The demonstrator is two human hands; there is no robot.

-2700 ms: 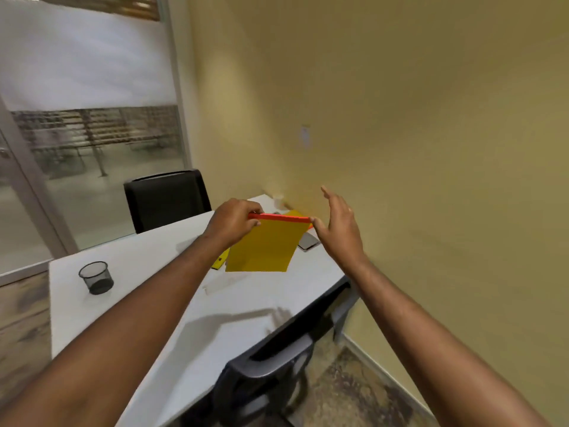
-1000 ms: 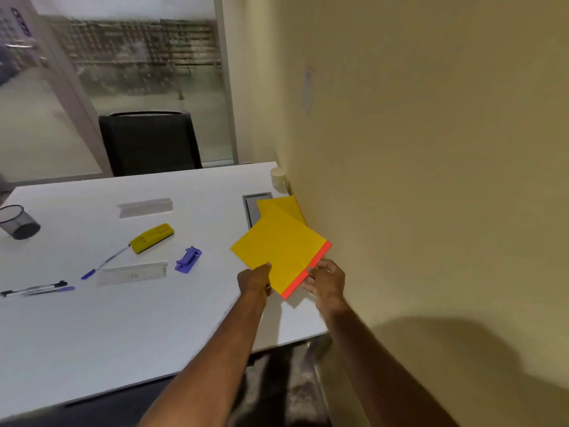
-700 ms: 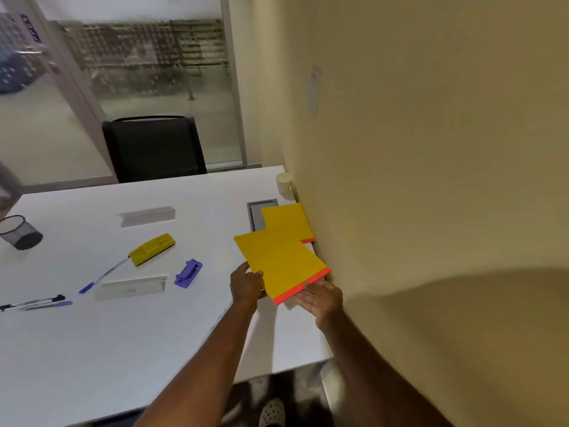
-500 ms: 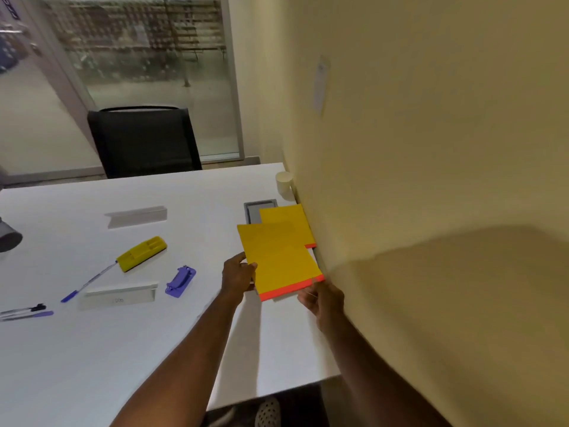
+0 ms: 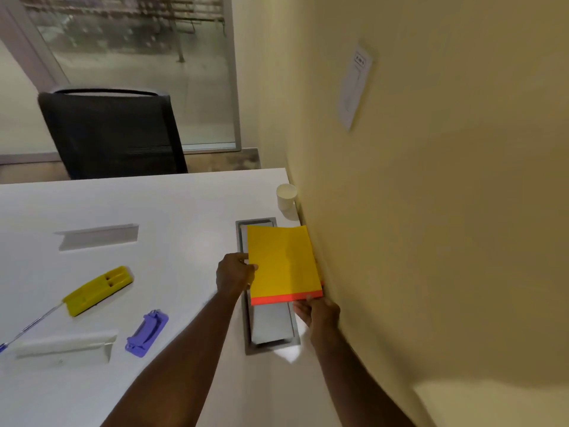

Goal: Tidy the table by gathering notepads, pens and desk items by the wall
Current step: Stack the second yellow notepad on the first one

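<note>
Notepad (image 5: 283,263) now squared up against the wall (image 5: 431,241), stacked over the other pad, no longer angled. Left hand (image 5: 234,274) pinches its left edge, right hand (image 5: 317,312) grips the red-bound edge. Pens (image 5: 27,325) and desk items remain mid-table (image 5: 169,211).

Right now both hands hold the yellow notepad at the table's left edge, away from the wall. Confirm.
Wrong place: the head view shows the left hand and right hand holding the notepad against the wall, at the table's right edge.
</note>
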